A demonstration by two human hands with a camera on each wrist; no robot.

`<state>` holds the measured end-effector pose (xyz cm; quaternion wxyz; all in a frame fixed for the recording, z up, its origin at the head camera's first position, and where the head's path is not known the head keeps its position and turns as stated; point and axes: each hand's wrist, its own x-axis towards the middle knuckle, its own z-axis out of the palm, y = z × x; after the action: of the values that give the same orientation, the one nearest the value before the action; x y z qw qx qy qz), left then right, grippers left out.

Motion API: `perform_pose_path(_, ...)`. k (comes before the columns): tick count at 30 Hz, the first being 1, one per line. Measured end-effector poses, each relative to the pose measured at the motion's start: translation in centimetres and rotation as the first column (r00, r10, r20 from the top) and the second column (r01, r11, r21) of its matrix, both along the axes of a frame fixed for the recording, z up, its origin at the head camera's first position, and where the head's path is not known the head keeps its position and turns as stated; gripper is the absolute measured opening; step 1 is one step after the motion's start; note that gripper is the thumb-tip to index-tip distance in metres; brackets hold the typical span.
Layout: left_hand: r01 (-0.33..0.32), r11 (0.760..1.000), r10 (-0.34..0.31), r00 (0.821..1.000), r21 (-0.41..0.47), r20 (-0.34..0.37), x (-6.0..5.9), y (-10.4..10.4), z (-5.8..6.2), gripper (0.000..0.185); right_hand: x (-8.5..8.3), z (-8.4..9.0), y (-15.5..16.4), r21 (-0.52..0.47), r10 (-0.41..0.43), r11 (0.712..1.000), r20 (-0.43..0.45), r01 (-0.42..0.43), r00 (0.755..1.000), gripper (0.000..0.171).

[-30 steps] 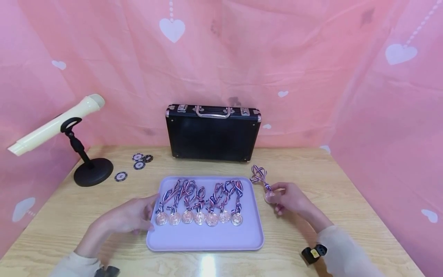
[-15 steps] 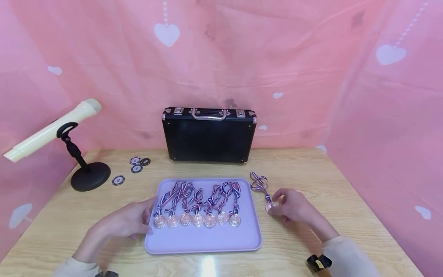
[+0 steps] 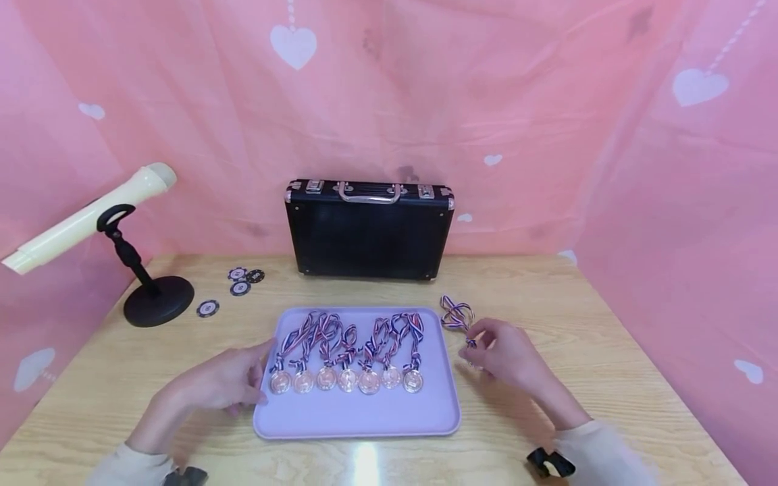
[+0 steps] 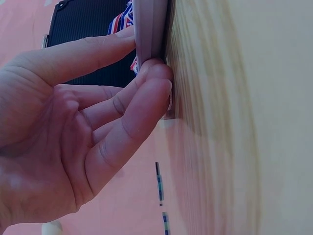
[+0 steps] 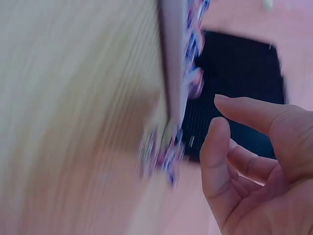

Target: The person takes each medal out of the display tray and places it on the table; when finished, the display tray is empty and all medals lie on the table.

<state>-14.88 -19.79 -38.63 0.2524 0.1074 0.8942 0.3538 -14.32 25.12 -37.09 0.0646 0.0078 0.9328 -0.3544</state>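
Note:
A lilac tray (image 3: 358, 422) lies on the table with several round medals (image 3: 369, 381) in a row, their striped ribbons toward the back. My left hand (image 3: 221, 385) grips the tray's left edge. In the left wrist view its thumb is at the rim and curled fingers are underneath. Right of the tray lies another medal on a red, white and blue ribbon (image 3: 457, 314). My right hand (image 3: 507, 354) hovers over its knot and mostly hides the disc. In the right wrist view, thumb and forefinger stand apart with nothing between them, and the ribbon (image 5: 171, 156) is blurred.
A black briefcase (image 3: 371, 236) stands behind the tray. At the back left a cream microphone (image 3: 91, 216) rests in a black stand (image 3: 159, 300), with several poker chips (image 3: 240, 288) beside it. Pink cloth (image 3: 377, 101) hangs around the table.
My right hand has moved off the loose medal's disc, back toward the ribbon knot. The left hand stays on the tray's edge. The whole head view has shifted slightly.

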Motion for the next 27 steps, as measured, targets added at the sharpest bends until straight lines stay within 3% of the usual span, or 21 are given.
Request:
perform_pose_path(4,0.004,1.000,-0.004,1.000,0.004,-0.005,-0.1,0.0,0.0,0.098,0.6,-0.1,-3.4,-0.010,0.050,0.999,-0.004,-0.050,0.999,0.025)
perform_pose_path(10,0.014,1.000,-0.014,1.000,0.024,-0.008,0.0,0.0,0.0,0.098,1.1,-1.3,-6.5,0.189,0.127,0.976,-0.075,-0.111,0.989,0.026)
perform_pose_path(14,0.020,0.999,-0.020,1.000,0.039,-0.009,0.0,-0.1,0.1,0.098,1.1,-1.5,-7.4,0.238,0.122,0.966,-0.056,-0.105,0.991,0.037)
perform_pose_path(20,0.015,0.999,-0.015,1.000,0.032,-0.006,0.0,-0.1,0.2,0.098,1.0,-1.7,-7.8,0.278,0.140,0.952,-0.030,-0.126,0.990,0.039)
perform_pose_path(27,0.024,0.999,-0.024,1.000,0.024,-0.018,0.0,-0.2,0.1,0.098,0.9,-1.8,-7.7,0.217,0.126,0.968,0.008,-0.124,0.992,0.035)
